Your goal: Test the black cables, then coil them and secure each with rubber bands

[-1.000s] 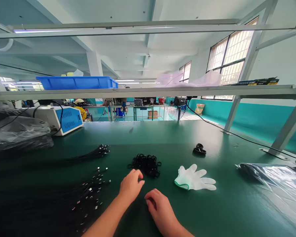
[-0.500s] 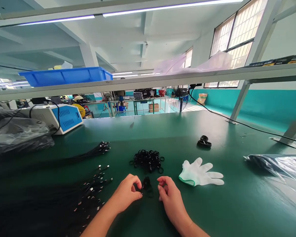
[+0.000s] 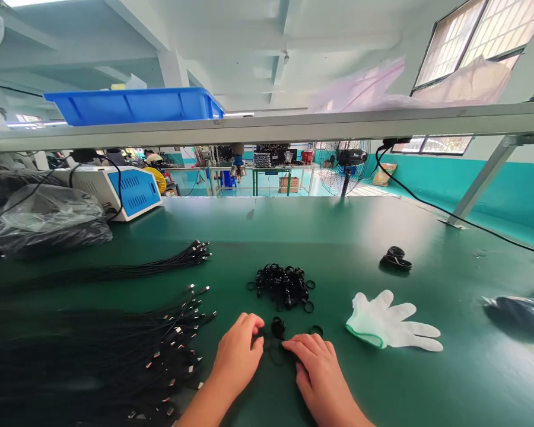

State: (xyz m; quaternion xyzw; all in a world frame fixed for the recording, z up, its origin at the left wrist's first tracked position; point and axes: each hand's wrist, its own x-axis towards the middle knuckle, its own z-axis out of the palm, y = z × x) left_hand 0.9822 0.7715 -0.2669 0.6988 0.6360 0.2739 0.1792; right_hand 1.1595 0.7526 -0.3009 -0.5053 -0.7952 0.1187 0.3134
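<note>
"Hands?"
"Bare left hand (image 3: 238,351), loosely curled, nothing visibly held; bare right hand (image 3: 319,363), can't tell. Between their fingertips sits a clump of round, black, rubbery-looking rings (image 3: 278,327)."
"Handling?"
"Probably light, springy; pinch a rim. The clump shows no clear long axis or direction."

Since 1.0 s ago, the left hand (image 3: 240,351) has drawn back from the pile of black rings (image 3: 285,286) at the centre of the frame, and a small black clump (image 3: 277,327) has come into sight below it. The right hand (image 3: 317,360), curled 0.5 s ago, now stretches its fingers toward that clump, with 1 loose ring (image 3: 317,327) newly visible just above its knuckles.
</note>
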